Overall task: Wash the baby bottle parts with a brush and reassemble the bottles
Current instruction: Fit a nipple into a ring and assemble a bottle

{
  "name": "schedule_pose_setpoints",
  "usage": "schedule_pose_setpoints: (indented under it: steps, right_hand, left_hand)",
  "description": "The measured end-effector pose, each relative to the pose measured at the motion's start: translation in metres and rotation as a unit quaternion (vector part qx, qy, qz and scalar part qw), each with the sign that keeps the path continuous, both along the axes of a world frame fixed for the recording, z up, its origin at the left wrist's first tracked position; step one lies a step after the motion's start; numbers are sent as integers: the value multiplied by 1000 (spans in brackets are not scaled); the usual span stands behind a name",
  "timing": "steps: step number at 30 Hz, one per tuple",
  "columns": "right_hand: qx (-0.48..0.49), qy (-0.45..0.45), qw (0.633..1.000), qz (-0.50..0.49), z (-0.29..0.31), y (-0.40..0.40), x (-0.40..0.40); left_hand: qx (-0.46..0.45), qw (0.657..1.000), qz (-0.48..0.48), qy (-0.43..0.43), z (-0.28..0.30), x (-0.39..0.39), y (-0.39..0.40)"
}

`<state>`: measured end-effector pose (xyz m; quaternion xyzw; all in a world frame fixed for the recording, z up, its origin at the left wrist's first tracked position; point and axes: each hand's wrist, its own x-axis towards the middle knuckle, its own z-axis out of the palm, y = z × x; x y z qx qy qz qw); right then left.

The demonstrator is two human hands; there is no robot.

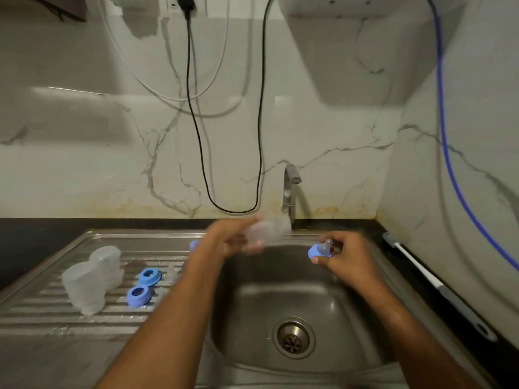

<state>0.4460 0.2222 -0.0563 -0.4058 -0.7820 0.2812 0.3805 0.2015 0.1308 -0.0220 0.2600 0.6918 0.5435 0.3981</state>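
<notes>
My left hand point(233, 238) grips a clear bottle body point(268, 230), blurred, held on its side over the back of the sink basin point(351, 318). My right hand point(341, 252) holds a blue collar ring with a clear teat point(320, 249) fitted in it, just right of the bottle. On the ribbed drainboard point(56, 313) to the left stand two clear bottle parts point(84, 287), point(108, 263). Two blue collar rings point(149, 276), point(138, 296) lie beside them. Another blue part point(193, 245) peeks out behind my left wrist.
A steel tap point(290, 189) rises behind the sink, above the bottle. A long grey and white bottle brush point(427, 279) lies on the dark counter at the right. Black, white and blue cables hang down the marble wall. The drain point(292, 337) sits at the basin's middle.
</notes>
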Motion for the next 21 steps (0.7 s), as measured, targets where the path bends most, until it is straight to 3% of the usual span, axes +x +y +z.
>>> schedule_pose_setpoints:
  steps: [1, 2, 3, 4, 9, 14, 18, 21]
  right_hand:
    - [3, 4, 1000, -7, 0, 1, 5]
    - [2, 7, 1000, -9, -1, 2, 8]
    - [-3, 7, 1000, -9, -1, 2, 11]
    - [-7, 5, 1000, -8, -2, 3, 15]
    - [-10, 6, 1000, -10, -6, 7, 24]
    - [-21, 4, 1000, 1, -17, 5, 8]
    - [-46, 36, 998, 10, -22, 8, -9]
    - [-67, 74, 995, 12, -22, 14, -23]
  left_hand:
    - [-96, 979, 3, 181, -24, 14, 7]
    - [-118, 939, 32, 320, -46, 24, 12]
    - [-126, 909, 33, 396, -61, 33, 14]
    - [-125, 899, 13, 419, -71, 40, 17]
    - [-143, 907, 11, 397, -69, 48, 23]
    - [-154, 942, -1, 298, -74, 41, 25]
    - [-48, 987, 27, 150, -95, 43, 15]
    - [24, 997, 3, 78, -106, 44, 9]
